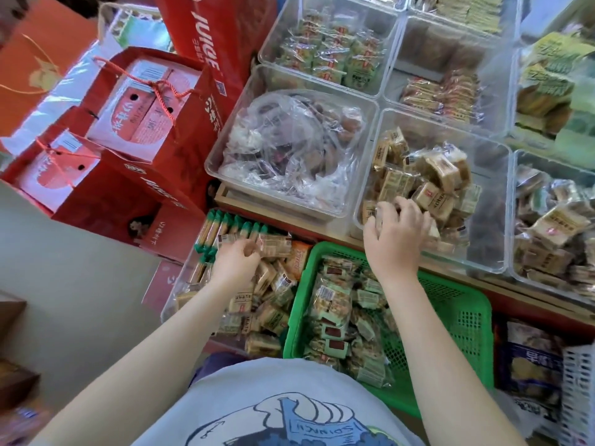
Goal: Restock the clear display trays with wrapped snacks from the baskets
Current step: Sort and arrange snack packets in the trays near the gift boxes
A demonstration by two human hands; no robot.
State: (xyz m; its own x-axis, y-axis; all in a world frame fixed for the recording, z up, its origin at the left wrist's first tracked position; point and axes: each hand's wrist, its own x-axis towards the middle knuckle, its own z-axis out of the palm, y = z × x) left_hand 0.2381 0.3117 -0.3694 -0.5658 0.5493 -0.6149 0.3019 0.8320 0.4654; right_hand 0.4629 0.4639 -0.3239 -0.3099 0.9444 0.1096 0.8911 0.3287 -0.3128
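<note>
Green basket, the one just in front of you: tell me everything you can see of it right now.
The green basket is a rectangular plastic crate with perforated walls and floor. It sits level below the clear display trays, beside a clear bin of tan wrapped snacks. Its left part holds a heap of green-wrapped snacks; its right part shows bare mesh. The right hand reaches over its far rim into a tray, the forearm crossing above without clearly touching it.

We look down on a pale grey floor [80,284] at the left. Red juice gift boxes [135,130] with cord handles stand stacked there, against the left edge of a wooden tabletop [257,204] with a red front. A dark brown piece of furniture [13,378] juts in at the lower left. Soft, even daylight fills the scene.
</note>
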